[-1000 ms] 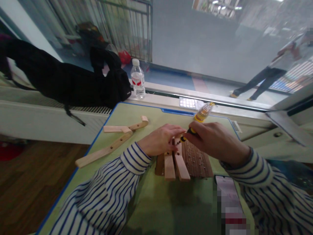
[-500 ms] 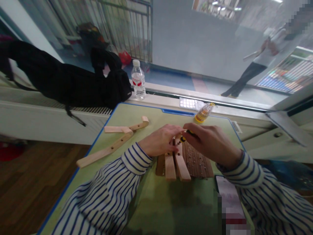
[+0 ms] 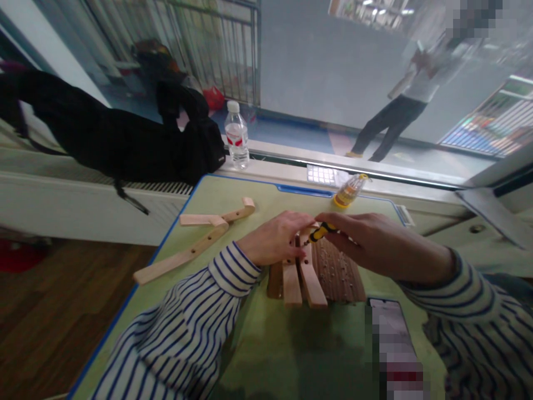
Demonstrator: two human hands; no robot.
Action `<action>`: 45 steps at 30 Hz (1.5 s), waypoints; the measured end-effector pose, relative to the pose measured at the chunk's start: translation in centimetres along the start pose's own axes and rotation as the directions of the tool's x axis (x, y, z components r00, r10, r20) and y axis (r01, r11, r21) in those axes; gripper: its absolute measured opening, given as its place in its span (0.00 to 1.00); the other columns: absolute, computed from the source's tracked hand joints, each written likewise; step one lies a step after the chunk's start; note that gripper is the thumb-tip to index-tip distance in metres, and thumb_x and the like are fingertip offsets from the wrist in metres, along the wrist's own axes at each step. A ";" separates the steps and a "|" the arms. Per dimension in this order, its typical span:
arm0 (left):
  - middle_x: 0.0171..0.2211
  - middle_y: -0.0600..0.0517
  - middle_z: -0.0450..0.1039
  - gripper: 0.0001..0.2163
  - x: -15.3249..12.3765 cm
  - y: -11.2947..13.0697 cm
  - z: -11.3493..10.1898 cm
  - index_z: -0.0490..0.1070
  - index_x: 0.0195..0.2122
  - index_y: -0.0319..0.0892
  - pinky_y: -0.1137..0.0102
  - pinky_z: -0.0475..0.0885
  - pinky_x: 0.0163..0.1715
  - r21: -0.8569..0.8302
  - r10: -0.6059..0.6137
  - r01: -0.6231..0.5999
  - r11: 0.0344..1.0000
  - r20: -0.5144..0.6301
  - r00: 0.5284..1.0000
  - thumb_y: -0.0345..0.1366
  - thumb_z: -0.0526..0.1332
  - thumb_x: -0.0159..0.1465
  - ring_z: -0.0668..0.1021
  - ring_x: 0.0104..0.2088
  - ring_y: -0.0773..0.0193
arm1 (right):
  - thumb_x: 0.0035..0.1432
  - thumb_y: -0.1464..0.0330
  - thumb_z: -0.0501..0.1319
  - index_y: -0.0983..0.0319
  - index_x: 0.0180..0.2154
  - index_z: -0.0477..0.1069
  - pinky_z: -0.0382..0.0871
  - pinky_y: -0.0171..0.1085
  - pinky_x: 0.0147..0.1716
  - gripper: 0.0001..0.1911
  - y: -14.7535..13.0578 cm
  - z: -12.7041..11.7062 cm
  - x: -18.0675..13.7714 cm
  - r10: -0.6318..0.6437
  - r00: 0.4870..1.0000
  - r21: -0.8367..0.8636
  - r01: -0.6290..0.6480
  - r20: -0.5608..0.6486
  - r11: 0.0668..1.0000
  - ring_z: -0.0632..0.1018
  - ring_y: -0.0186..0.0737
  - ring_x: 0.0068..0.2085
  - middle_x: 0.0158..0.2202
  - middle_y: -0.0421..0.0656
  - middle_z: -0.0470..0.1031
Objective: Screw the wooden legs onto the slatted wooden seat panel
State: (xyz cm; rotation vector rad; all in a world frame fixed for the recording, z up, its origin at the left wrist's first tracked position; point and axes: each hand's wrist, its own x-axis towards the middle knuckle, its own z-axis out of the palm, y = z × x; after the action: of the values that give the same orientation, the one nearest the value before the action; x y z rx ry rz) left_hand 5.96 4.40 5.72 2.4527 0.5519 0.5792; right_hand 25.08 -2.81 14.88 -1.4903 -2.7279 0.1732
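Carrying the work, a pale-green, blue-edged worktop point(image 3: 250, 350) supports a brown, wood-grained board point(image 3: 341, 275), right of centre and short of the far edge. Two pale, drilled wooden strips point(image 3: 292, 286) lie side by side across its left part. The left hand point(image 3: 275, 239), half closed, braces their upper ends; the right hand point(image 3: 370, 241) curls loosely round a black-and-yellow screwdriver point(image 3: 318, 232), its tip at the right strip. Good turning probably needs a firm brace and a well-aligned shaft; whether the tip is seated, I cannot tell.
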 end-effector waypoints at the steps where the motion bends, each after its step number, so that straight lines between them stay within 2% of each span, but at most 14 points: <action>1: 0.53 0.45 0.65 0.29 0.0 0.0 0.0 0.61 0.54 0.41 0.60 0.59 0.55 -0.002 0.001 -0.001 1.000 0.000 1.000 0.36 0.67 0.51 0.66 0.54 0.58 | 0.62 0.65 0.48 0.62 0.50 0.62 0.56 0.35 0.26 0.16 0.1 0.0 0.1 -0.004 1.000 -0.003 0.005 0.004 1.000 0.74 0.36 0.31 0.35 0.46 0.75; 6: 0.54 0.46 0.65 0.29 0.0 0.0 0.0 0.61 0.54 0.42 0.60 0.59 0.55 -0.008 0.003 -0.003 1.000 0.002 1.000 0.36 0.67 0.51 0.66 0.55 0.58 | 0.63 0.59 0.46 0.61 0.46 0.64 0.53 0.35 0.24 0.17 0.0 0.5 0.3 0.054 0.998 -0.019 -0.054 -0.013 0.998 0.73 0.35 0.27 0.31 0.45 0.75; 12: 0.54 0.46 0.65 0.29 0.0 0.0 0.0 0.60 0.55 0.43 0.60 0.60 0.55 0.011 -0.016 0.016 1.000 -0.002 1.000 0.35 0.67 0.51 0.65 0.55 0.58 | 0.62 0.54 0.44 0.61 0.36 0.65 0.46 0.36 0.22 0.20 -0.4 1.6 0.5 0.199 0.971 -0.160 -0.220 -0.136 0.962 0.68 0.34 0.20 0.20 0.41 0.71; 17: 0.53 0.47 0.66 0.26 0.0 0.3 -0.2 0.62 0.53 0.44 0.60 0.60 0.55 0.025 0.009 -0.009 1.000 -0.006 1.000 0.35 0.66 0.53 0.66 0.54 0.58 | 0.61 0.52 0.45 0.61 0.28 0.63 0.43 0.35 0.22 0.21 -0.4 2.2 0.7 0.269 0.935 -0.206 -0.317 -0.230 0.926 0.67 0.33 0.19 0.19 0.41 0.70; 20: 0.52 0.47 0.67 0.25 0.1 0.6 -0.1 0.63 0.53 0.43 0.61 0.61 0.54 0.024 0.001 0.000 1.000 -0.034 0.999 0.40 0.65 0.54 0.67 0.53 0.59 | 0.60 0.52 0.45 0.60 0.27 0.64 0.42 0.35 0.21 0.22 -0.6 2.3 0.6 0.275 0.929 -0.215 -0.329 -0.247 0.919 0.66 0.32 0.19 0.19 0.41 0.70; 25: 0.49 0.47 0.70 0.17 0.6 1.0 0.4 0.70 0.45 0.43 0.61 0.63 0.52 0.029 -0.005 0.011 1.000 -0.172 0.985 0.45 0.62 0.57 0.70 0.50 0.59 | 0.61 0.52 0.43 0.61 0.29 0.65 0.42 0.35 0.21 0.23 -1.1 2.0 0.6 0.271 0.930 -0.225 -0.327 -0.247 0.918 0.66 0.32 0.19 0.19 0.41 0.70; 29: 0.45 0.49 0.73 0.11 0.8 1.2 0.6 0.75 0.38 0.43 0.60 0.64 0.50 0.014 0.013 -0.010 1.000 -0.197 0.980 0.42 0.61 0.58 0.73 0.46 0.61 | 0.61 0.51 0.43 0.61 0.30 0.67 0.43 0.36 0.21 0.25 -1.2 1.7 0.6 0.265 0.940 -0.223 -0.311 -0.216 0.924 0.68 0.34 0.20 0.20 0.43 0.71; 32: 0.43 0.49 0.74 0.11 0.8 1.2 0.4 0.75 0.38 0.43 0.61 0.65 0.49 -0.018 0.011 -0.015 1.000 -0.188 0.982 0.42 0.61 0.59 0.74 0.44 0.61 | 0.60 0.52 0.47 0.63 0.41 0.67 0.50 0.35 0.22 0.23 -1.1 1.1 0.3 0.207 0.954 -0.146 -0.242 -0.216 0.959 0.73 0.37 0.25 0.29 0.45 0.75; 34: 0.44 0.49 0.74 0.12 0.8 1.3 0.4 0.75 0.39 0.43 0.62 0.65 0.49 -0.025 0.006 -0.011 1.000 -0.179 0.984 0.43 0.60 0.59 0.74 0.44 0.61 | 0.60 0.55 0.50 0.63 0.49 0.63 0.57 0.35 0.25 0.23 -1.1 0.6 0.0 0.155 0.957 -0.060 -0.175 -0.247 0.983 0.75 0.38 0.29 0.36 0.47 0.76; 36: 0.44 0.49 0.74 0.12 0.7 1.2 0.3 0.75 0.39 0.43 0.62 0.64 0.50 -0.019 0.008 -0.012 1.000 -0.171 0.985 0.43 0.60 0.59 0.73 0.45 0.61 | 0.61 0.59 0.51 0.62 0.53 0.61 0.62 0.36 0.30 0.21 -1.1 0.1 -0.2 0.098 0.961 0.012 -0.098 -0.257 0.995 0.76 0.38 0.33 0.41 0.47 0.75; 40: 0.45 0.48 0.74 0.11 0.7 1.1 0.3 0.75 0.38 0.43 0.62 0.63 0.51 -0.007 0.020 -0.022 1.000 -0.168 0.986 0.42 0.61 0.59 0.73 0.46 0.62 | 0.62 0.68 0.48 0.59 0.47 0.67 0.64 0.36 0.36 0.14 -1.4 -0.1 -0.1 0.032 0.977 0.056 -0.021 -0.212 0.998 0.75 0.38 0.39 0.43 0.44 0.75; 45: 0.47 0.48 0.72 0.10 0.6 1.2 0.0 0.74 0.40 0.42 0.62 0.62 0.52 -0.014 0.052 -0.054 0.998 -0.124 0.991 0.40 0.58 0.61 0.71 0.48 0.62 | 0.63 0.65 0.48 0.61 0.44 0.69 0.63 0.35 0.35 0.14 -1.4 0.5 0.2 0.068 0.970 0.025 -0.064 -0.232 0.998 0.75 0.37 0.38 0.40 0.45 0.75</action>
State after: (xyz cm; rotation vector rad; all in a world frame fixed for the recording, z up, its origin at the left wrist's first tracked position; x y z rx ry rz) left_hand 6.75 3.79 6.60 2.4329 0.5294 0.7588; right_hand 23.74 -3.40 14.55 -1.4929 -2.4900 0.0216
